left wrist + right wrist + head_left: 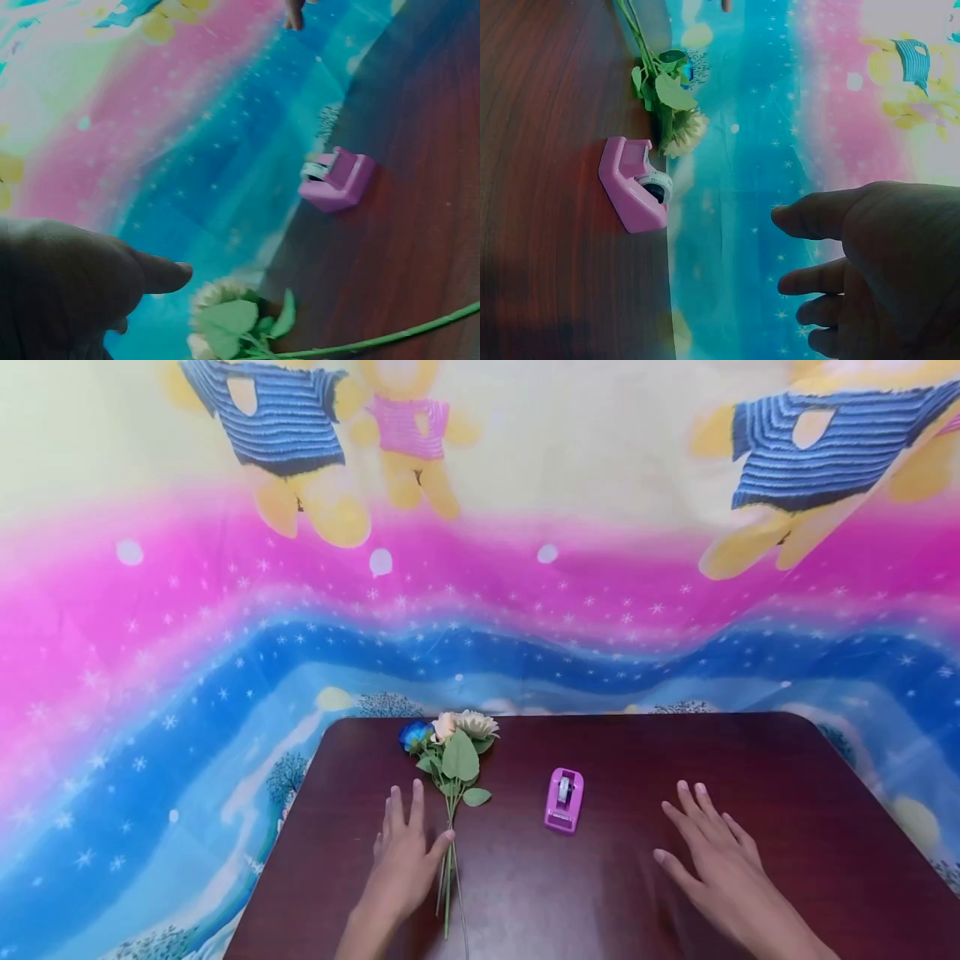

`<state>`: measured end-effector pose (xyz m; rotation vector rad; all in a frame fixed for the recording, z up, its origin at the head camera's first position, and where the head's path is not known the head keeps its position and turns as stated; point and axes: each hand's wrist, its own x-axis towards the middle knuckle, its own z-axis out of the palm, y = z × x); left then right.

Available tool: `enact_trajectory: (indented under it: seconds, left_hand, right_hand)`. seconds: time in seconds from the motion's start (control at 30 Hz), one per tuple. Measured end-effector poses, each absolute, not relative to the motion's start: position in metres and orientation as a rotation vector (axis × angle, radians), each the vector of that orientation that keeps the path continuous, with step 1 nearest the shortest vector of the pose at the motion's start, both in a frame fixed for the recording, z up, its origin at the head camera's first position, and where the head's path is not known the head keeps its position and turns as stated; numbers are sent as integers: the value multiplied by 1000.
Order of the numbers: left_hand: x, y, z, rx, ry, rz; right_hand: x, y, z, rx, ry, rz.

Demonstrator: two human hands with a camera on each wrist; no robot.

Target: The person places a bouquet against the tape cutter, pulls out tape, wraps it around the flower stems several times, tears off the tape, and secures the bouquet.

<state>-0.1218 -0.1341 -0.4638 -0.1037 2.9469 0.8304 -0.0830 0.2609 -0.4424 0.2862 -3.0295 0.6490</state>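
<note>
My left hand [402, 864] is spread with straight fingers beside a small bunch of flowers, its thumb overlapping the green stems [448, 885] in the head view. The bunch lies on the table with its heads toward the far edge: a blue flower [415, 736], a pale pink one [444, 727] and a cream one [477, 724], with green leaves [460, 757] below them. Right of it stands a pink tape dispenser [564, 802] with a roll of tape in it. Farther right, my right hand [716, 860] has its fingers spread and holds nothing.
Dark reddish-brown wood makes up the tabletop [525, 893], which has rounded far corners. Directly behind its far edge hangs a colourful cloth [480, 593] printed with bears, snowflakes and trees.
</note>
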Motion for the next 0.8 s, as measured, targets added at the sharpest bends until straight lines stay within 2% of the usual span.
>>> enact_trajectory:
  seconds: [0.4, 0.6, 0.8]
  left_hand:
    - [-135, -118, -479, -87, 3101, 787]
    - [-166, -110, -493, -91, 3078, 732]
    - [-195, -101, -508, -215, 2998, 657]
  right_hand:
    - [-100, 245, -444, 218, -3096, 744]
    - [-133, 219, -459, 253, -3089, 753]
    - [-176, 190, -478, 307, -3129, 835]
